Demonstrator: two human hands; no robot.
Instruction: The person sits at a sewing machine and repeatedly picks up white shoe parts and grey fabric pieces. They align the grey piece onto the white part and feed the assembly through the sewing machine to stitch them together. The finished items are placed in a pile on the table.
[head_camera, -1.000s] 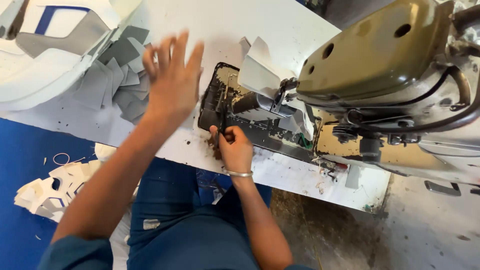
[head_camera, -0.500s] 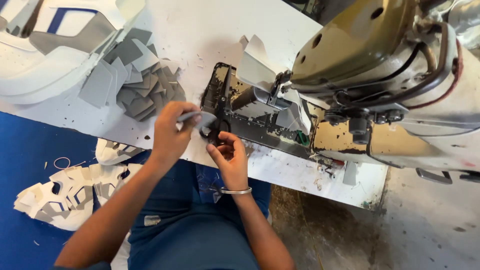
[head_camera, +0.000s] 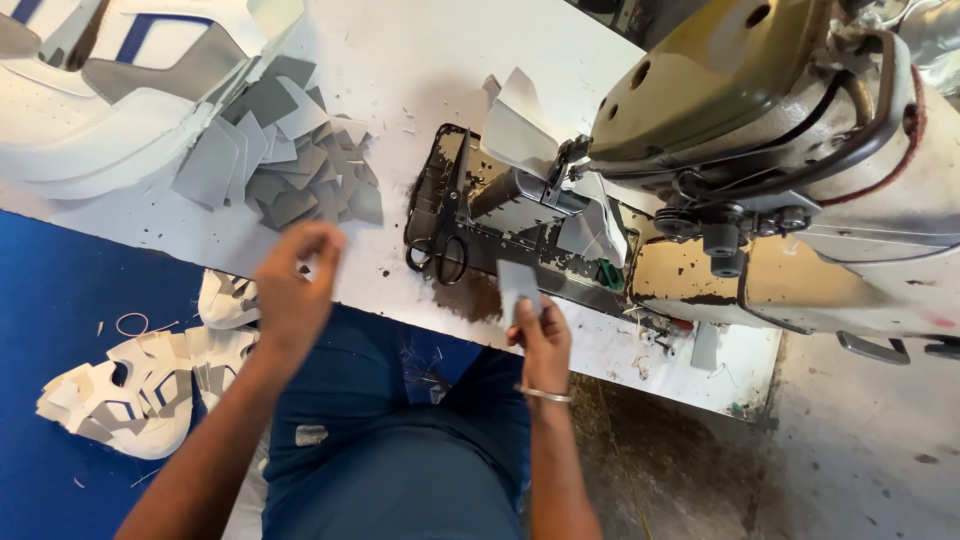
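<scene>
My right hand (head_camera: 541, 337) pinches a small grey rectangular piece (head_camera: 518, 286) upright at the table's near edge, just in front of the sewing machine's bed. My left hand (head_camera: 296, 288) hovers to the left over that edge, its fingers curled together and slightly blurred, and I see nothing in it. Black-handled scissors (head_camera: 438, 248) lie on the worn dark plate between the two hands. A loose pile of grey cut pieces (head_camera: 275, 170) lies on the white table (head_camera: 420, 60) beyond my left hand.
An old sewing machine (head_camera: 770, 130) fills the right side, with white pieces (head_camera: 520, 130) at its needle area. Stacked white shoe uppers (head_camera: 90, 110) sit at the far left. More white cut uppers (head_camera: 130, 390) lie on the blue surface (head_camera: 60, 300) by my left knee.
My left hand fetched a grey piece from the pile and brought it to my right hand. The right hand now holds that piece, and the left has drawn back to the left.
</scene>
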